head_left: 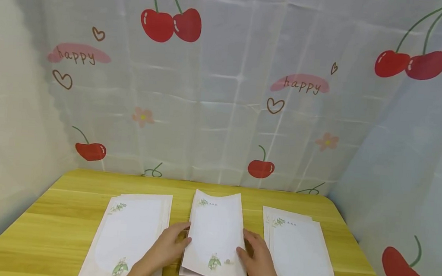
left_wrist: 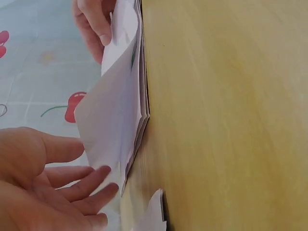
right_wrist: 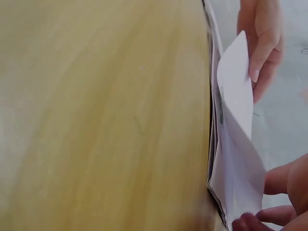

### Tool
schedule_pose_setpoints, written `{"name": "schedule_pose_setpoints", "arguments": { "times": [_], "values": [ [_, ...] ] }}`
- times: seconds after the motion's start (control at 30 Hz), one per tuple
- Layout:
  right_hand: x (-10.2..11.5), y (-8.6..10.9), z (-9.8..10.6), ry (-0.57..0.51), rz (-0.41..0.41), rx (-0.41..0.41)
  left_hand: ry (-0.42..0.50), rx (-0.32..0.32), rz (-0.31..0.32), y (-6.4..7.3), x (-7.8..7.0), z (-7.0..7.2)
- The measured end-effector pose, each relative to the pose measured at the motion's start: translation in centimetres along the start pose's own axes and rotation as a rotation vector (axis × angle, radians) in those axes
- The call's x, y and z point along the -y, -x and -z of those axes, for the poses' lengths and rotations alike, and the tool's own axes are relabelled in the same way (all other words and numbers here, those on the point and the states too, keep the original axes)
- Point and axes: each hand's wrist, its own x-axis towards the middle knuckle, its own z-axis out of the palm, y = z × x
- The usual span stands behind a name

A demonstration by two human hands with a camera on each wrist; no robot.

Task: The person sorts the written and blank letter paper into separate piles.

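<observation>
A bowed sheet of decorated stationery paper (head_left: 217, 228) rests loosely over a thin stack in the middle of the table, its sides curving up. My left hand (head_left: 172, 240) holds its left edge, and my right hand (head_left: 256, 255) holds the right edge. In the left wrist view, the left hand (left_wrist: 53, 178) has its thumb at the sheet's edge and its fingertips against the paper (left_wrist: 110, 110). In the right wrist view, the fingertips of the right hand (right_wrist: 279, 207) touch the near end of the raised sheet (right_wrist: 238, 159).
To the left lies a stack of similar sheets (head_left: 132, 230), partly behind my left forearm. Another stack (head_left: 297, 252) is on the right. All stand on a yellow wood-grain table (head_left: 47, 219). A cherry-printed curtain (head_left: 225, 86) hangs behind the table and along its sides.
</observation>
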Motion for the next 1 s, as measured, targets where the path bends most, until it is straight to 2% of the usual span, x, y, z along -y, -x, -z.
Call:
{"name": "schedule_pose_setpoints", "arguments": {
  "times": [0.07, 0.17, 0.33, 0.4, 0.53, 0.73, 1.0],
  "values": [
    [-0.1, -0.1, 0.1, -0.087, -0.010, -0.043, 0.036, -0.019, -0.003, -0.2, 0.0, -0.1],
    [-0.1, -0.1, 0.4, -0.206, -0.069, -0.078, 0.072, -0.046, -0.013, -0.4, -0.1, -0.2],
    [-0.4, 0.0, 2.0, -0.308, -0.246, -0.099, 0.158, -0.055, -0.010, -1.0, -0.2, -1.0],
    [-0.8, 0.1, 2.9, -0.297, -0.290, -0.110, 0.198, -0.044, -0.007, -1.4, -0.5, -1.7],
    [-2.0, 0.8, 4.9, -0.195, -0.335, -0.144, 0.245, -0.014, -0.014, -2.4, -1.5, -3.7],
    [-4.3, 2.4, 8.4, -0.093, -0.432, -0.155, 0.328, 0.031, -0.050, -4.4, -4.1, -7.2],
    [-8.0, 4.2, 13.1, -0.028, -0.570, -0.160, 0.453, 0.132, -0.042, -6.7, -7.0, -11.9]
  ]
}}
